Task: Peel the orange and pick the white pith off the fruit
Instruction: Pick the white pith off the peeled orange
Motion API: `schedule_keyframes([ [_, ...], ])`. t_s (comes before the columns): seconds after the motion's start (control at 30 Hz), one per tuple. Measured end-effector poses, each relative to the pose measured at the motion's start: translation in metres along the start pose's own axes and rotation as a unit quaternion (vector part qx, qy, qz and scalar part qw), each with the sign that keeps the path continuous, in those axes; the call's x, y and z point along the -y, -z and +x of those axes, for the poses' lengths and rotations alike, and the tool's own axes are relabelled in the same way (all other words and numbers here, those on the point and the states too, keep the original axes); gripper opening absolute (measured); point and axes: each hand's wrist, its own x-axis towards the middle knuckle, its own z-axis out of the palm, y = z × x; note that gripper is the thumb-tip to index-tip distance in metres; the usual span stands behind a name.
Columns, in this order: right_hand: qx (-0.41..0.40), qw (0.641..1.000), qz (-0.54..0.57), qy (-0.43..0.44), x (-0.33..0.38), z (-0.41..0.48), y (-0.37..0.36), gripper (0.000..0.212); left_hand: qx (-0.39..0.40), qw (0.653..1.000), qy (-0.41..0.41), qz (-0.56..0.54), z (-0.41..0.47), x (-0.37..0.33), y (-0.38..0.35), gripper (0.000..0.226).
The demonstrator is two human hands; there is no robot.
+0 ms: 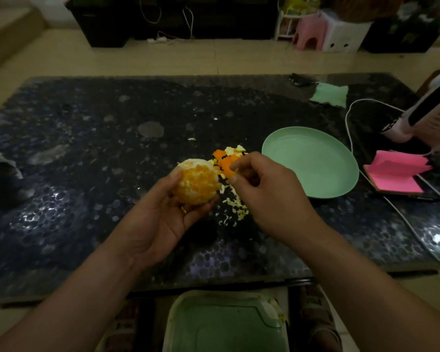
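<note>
Here, in the head view, the left hand [163, 214] cupped the peeled orange [197, 184] from below, fingers curled round it, just above the dark table [87, 148]. The right hand [269, 191] sat just beside the fruit, thumb and forefinger pinched on what looked like a scrap of pith [238, 170].

Patches of pith remained on the fruit, with flesh already showing. A deep nail could probably tear the membrane and spill juice.

Peel pieces [226, 158] and pith shreds [235, 207] lay loose on the table, so further scraps would likely scatter there too.

The green plate [341, 179], near the right hand, held nothing visible. A green tub [226, 323] sat below the table's near edge; whether it was lidded or open could not be told.
</note>
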Motion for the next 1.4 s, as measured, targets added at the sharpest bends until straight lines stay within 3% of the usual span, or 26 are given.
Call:
schedule_keyframes([
  [0.27,0.023,0.999,0.006,0.026,0.008,0.000,0.002,0.005,-0.022,0.999,-0.015,0.035,0.009,0.002,0.001,0.037],
  [0.5,0.018,0.997,-0.036,0.059,0.007,-0.003,0.005,0.007,-0.031,0.996,-0.039,0.079,0.010,0.005,0.002,0.061],
  [0.73,-0.006,0.994,-0.066,0.085,0.007,-0.005,0.005,0.008,-0.019,0.994,-0.040,0.101,0.004,0.005,-0.002,0.051],
  [0.83,-0.001,0.999,-0.010,0.053,0.009,-0.005,0.006,0.011,-0.013,0.997,-0.022,0.072,0.003,0.005,-0.005,0.034],
  [0.97,0.033,0.997,0.067,0.012,0.010,-0.004,0.010,0.012,-0.011,0.999,-0.012,0.049,0.002,0.001,-0.007,0.033],
  [1.3,0.034,0.999,0.008,0.015,0.009,-0.003,0.012,0.005,-0.034,0.993,-0.031,0.110,0.008,0.003,0.001,0.060],
  [1.4,0.032,0.999,-0.025,0.035,0.008,-0.005,0.010,0.008,-0.025,0.993,-0.037,0.109,0.008,0.004,0.000,0.058],
])
